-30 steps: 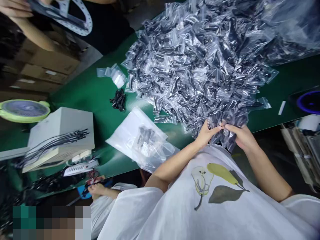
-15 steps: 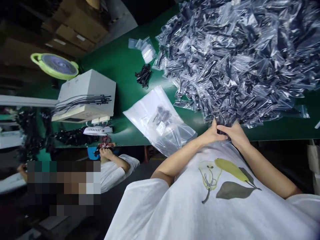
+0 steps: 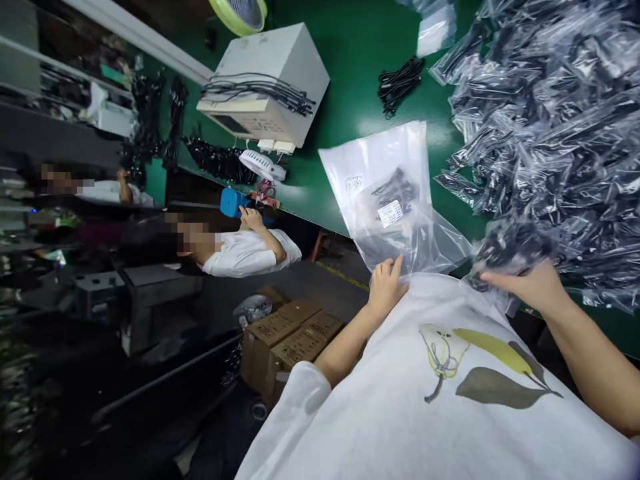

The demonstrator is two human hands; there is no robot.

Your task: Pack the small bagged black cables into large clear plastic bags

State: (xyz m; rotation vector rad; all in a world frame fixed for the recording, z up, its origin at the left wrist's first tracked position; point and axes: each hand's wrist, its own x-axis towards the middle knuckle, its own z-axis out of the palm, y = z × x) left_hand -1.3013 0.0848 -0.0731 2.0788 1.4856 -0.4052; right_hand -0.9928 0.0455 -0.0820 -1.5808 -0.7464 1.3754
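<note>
Far to my left a co-worker in a white shirt sits at the near edge of the green table. Cardboard boxes stand on the floor between us. On the table's left end sits a white box machine with black leads draped across its top, and a small white fan lies just beside its near corner, close to the table's edge.

Right of the machine there is a bare strip of green. Only a loose bundle of black cables lies in it, well apart from the machine.

Next comes the large clear bag, lying flat, its lower end hanging over the table's near edge toward my chest. My left hand is at that overhanging end, fingers up against the plastic and loosely curled. I cannot tell whether they pinch the film or only rest on it.

A narrow wedge of green separates the bag from the pile of small packets, which fills the right side up to the table's edge. My right hand is at the pile's near corner, fingers closed over a handful of packets that juts past the edge, just beside the large bag's right corner.
</note>
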